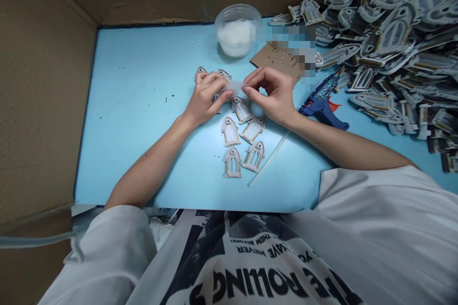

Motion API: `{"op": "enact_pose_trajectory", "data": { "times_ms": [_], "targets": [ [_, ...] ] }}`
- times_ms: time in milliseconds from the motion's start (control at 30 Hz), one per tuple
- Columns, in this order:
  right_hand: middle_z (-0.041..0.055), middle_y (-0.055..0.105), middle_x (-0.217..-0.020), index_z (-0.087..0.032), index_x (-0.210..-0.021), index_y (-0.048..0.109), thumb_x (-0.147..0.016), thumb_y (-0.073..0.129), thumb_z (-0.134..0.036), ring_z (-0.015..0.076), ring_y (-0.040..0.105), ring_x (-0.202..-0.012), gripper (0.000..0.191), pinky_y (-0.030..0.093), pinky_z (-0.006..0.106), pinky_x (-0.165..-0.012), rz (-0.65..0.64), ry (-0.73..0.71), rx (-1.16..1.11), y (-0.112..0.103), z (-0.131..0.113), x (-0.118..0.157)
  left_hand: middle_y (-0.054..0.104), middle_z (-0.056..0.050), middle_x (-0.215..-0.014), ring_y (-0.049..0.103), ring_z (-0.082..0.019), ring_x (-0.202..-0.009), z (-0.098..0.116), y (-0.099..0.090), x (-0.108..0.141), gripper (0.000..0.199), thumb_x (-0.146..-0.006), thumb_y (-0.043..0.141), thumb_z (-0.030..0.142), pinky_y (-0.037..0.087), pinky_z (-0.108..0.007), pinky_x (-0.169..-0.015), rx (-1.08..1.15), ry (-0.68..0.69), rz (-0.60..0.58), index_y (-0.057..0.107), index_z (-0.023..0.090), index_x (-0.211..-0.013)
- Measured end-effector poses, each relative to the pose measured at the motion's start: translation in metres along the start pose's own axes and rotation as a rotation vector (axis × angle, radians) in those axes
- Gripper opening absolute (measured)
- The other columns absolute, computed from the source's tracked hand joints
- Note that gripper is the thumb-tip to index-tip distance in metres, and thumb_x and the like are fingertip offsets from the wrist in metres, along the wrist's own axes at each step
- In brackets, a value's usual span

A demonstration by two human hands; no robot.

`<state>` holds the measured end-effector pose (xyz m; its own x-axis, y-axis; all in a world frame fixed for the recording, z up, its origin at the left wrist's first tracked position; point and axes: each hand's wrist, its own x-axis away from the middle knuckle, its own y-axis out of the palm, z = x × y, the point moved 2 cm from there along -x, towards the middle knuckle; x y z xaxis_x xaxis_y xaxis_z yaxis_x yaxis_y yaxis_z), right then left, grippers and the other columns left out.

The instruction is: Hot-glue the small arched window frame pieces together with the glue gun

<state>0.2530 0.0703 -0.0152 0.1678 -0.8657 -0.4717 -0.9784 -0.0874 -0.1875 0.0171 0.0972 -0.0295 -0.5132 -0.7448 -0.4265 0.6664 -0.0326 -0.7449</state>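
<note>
Left hand [206, 97] and right hand [269, 95] pinched a translucent whitish wisp [234, 87].
Arched beige cut-out windows [231, 131] lay below on the blue worktop [143, 128].

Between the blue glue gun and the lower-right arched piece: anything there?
Head view: a translucent glue stick lies on the blue surface between the blue glue gun and the arched piece.

Matt window cutouts [231, 132], probably card; smooth blue sheet [125, 152]; glossy clear plastic tub [232, 12]

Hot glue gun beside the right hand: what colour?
Blue hot glue gun with red-orange flap; head view.
</note>
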Motion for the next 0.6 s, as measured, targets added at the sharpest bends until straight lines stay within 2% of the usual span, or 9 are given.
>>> {"op": "enact_pose_trajectory", "data": {
  "times_ms": [100, 267, 400, 500, 600],
  "targets": [
    [0.0097, 0.075, -0.095, -0.025, -0.090, 0.070, -0.098, 0.085, -0.065, 0.0241, 0.068, -0.085, 0.044, 0.059, 0.044, -0.073, 0.064, -0.018, -0.003, -0.004, -0.003, 0.001, 0.079, -0.010, -0.113, 0.074, -0.030, -0.119, 0.001, -0.001, -0.001, 0.064, -0.111, 0.038, 0.076, 0.051, -0.060, -0.119, 0.010, -0.026, -0.005, 0.078, 0.026, -0.105],
    [0.0032, 0.075, -0.086, -0.021, -0.096, 0.073, -0.094, 0.086, -0.040, 0.0157, 0.061, -0.069, 0.023, 0.052, 0.034, -0.066, -0.158, 0.077, -0.006, 0.005, -0.027, 0.009, 0.077, -0.010, -0.115, 0.074, -0.029, -0.119, -0.001, 0.001, 0.000, 0.067, -0.110, 0.034, 0.079, 0.053, -0.061, -0.120, -0.001, -0.040, 0.007, 0.075, 0.027, -0.104],
    [0.0006, 0.072, -0.077, -0.019, -0.091, 0.073, -0.091, 0.075, -0.025, 0.0139, 0.056, -0.064, 0.007, 0.046, 0.031, -0.064, -0.195, 0.041, 0.026, 0.010, -0.041, 0.015, 0.076, -0.009, -0.111, 0.074, -0.029, -0.118, -0.003, 0.003, 0.001, 0.065, -0.110, 0.034, 0.079, 0.055, -0.064, -0.120, -0.010, -0.041, 0.024, 0.072, 0.027, -0.102],
    [0.0002, 0.071, -0.076, -0.018, -0.090, 0.074, -0.090, 0.069, -0.019, 0.0135, 0.058, -0.065, 0.005, 0.045, 0.029, -0.063, -0.350, 0.001, 0.032, 0.013, -0.043, 0.018, 0.075, -0.009, -0.110, 0.074, -0.029, -0.119, -0.003, 0.002, 0.001, 0.064, -0.110, 0.035, 0.079, 0.054, -0.065, -0.121, 0.001, -0.048, 0.016, 0.072, 0.027, -0.103],
    [0.0019, 0.075, -0.082, -0.018, -0.092, 0.075, -0.090, 0.065, -0.011, 0.0159, 0.065, -0.074, 0.013, 0.050, 0.030, -0.070, -0.467, -0.144, 0.056, 0.016, -0.044, 0.021, 0.076, -0.009, -0.111, 0.073, -0.030, -0.121, -0.001, -0.001, 0.000, 0.062, -0.111, 0.036, 0.077, 0.052, -0.065, -0.123, 0.017, -0.059, 0.008, 0.073, 0.027, -0.104]
  ]
}}
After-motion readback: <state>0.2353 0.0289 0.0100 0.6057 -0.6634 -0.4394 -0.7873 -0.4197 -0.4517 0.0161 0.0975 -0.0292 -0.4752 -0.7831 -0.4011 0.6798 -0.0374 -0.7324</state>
